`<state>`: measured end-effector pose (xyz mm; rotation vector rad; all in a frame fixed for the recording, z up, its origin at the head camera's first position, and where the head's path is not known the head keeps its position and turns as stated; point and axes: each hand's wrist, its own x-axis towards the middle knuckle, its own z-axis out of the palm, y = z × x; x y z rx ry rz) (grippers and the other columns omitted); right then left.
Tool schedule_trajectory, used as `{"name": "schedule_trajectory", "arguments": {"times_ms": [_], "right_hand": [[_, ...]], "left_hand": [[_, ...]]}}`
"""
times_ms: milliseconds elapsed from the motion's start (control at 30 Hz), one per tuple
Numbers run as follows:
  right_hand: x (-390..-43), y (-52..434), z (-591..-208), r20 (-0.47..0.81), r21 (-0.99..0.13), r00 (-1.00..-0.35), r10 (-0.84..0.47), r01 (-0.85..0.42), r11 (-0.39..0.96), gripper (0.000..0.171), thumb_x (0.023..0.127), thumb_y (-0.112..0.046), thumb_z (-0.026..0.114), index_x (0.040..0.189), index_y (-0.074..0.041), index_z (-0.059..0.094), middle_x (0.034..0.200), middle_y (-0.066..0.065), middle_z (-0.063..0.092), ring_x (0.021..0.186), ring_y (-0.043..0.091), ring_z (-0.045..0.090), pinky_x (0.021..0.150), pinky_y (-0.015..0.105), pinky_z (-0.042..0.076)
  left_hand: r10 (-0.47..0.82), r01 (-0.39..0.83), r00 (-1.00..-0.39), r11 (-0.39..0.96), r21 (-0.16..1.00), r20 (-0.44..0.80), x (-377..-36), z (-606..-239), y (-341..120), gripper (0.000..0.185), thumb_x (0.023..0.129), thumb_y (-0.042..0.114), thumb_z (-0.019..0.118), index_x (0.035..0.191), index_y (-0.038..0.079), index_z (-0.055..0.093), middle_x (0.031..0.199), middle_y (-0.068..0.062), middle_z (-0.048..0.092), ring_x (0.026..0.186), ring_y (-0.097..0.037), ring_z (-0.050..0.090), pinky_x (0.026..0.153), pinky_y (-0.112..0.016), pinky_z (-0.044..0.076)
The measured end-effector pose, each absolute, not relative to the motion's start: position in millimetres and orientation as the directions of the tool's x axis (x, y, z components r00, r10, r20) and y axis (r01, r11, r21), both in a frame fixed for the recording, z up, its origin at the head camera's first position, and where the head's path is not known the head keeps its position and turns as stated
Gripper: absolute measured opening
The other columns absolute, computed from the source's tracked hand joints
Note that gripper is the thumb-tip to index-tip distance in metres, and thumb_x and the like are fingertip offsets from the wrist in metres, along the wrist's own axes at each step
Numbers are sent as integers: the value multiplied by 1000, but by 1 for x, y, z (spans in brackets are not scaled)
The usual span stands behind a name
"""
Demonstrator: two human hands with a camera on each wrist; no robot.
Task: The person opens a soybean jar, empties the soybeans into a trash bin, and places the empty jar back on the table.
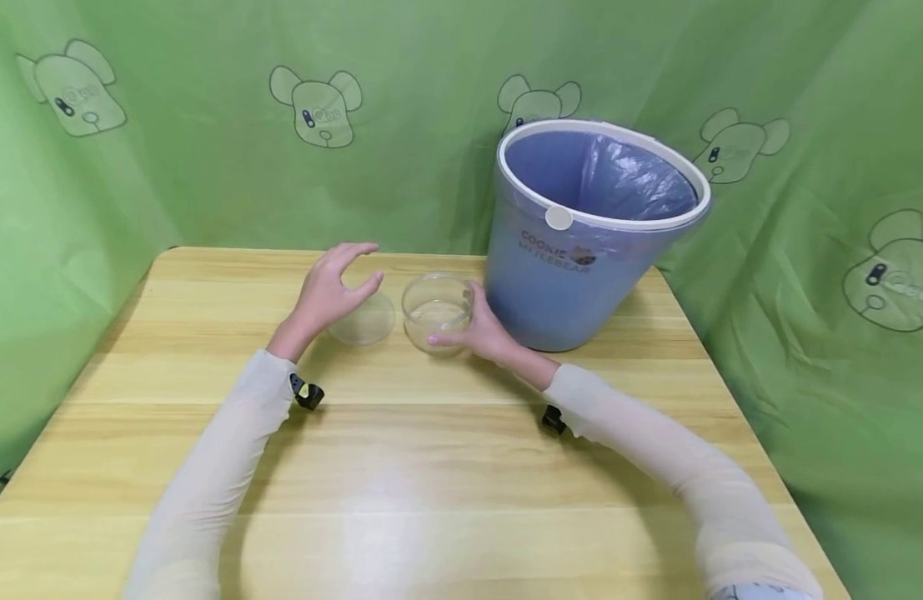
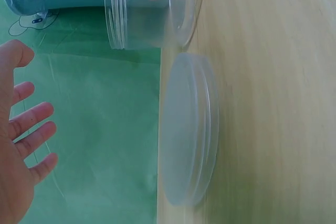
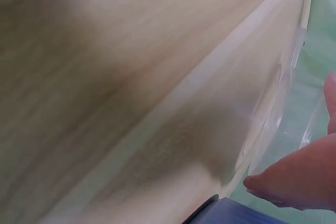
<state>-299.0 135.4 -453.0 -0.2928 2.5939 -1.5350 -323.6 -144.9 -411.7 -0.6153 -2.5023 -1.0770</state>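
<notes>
Sleeves first, pale and long, running up the wooden table (image 1: 446, 467) from the bottom edge, a small black clip on each wrist. Follow the right one and you reach the right hand (image 1: 485, 330), wrapped round the near and right side of the clear plastic jar (image 1: 436, 313): thumb along the front wall low down, a fingertip up by the rim. The jar stands upright with its mouth open to the ceiling, and the right wrist view confirms skin against the transparent wall.

Now the left hand (image 1: 328, 291): fingers spread and relaxed, holding nothing, hovering just over the round translucent lid (image 1: 361, 318). The lid lies flat on the table, just beside the jar on its left, with only a sliver of table between them as far as the head view shows. From the left wrist camera the lid (image 2: 189, 129) sits rim-down and the palm (image 2: 18, 145) is clear of it, not touching.

So the geometry is simple: lid under the left hand, jar in the right, mouth straight up, the two side by side across the person's front. The left hand is plainly nearer the lid.

Behind the jar and touching distance from the right hand stands a blue waste bin (image 1: 574, 275) lined with a blue bag, white ring round its top, backed by a green cartoon-bear curtain (image 1: 206, 125).
</notes>
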Motion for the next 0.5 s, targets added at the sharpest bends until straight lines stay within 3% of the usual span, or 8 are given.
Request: {"name": "schedule_trajectory", "arguments": {"times_ms": [367, 500], "right_hand": [[-303, 132, -454, 28, -840, -969, -247, -156, 519, 131, 66, -22, 98, 161, -2, 10, 163, 27, 27, 152, 40, 28, 127, 50, 24], [-305, 132, -444, 46, -808, -966, -254, -185, 559, 128, 69, -27, 96, 161, -2, 10, 163, 28, 27, 152, 41, 28, 127, 52, 25]], "left_hand": [[264, 518, -846, 614, 596, 463, -328, -409, -144, 52, 94, 33, 72, 140, 13, 60, 144, -10, 60, 136, -30, 53, 116, -56, 40], [269, 517, -847, 620, 590, 459, -328, -407, -143, 53, 94, 33, 72, 141, 14, 60, 144, -10, 60, 136, -30, 53, 116, -57, 40]]}}
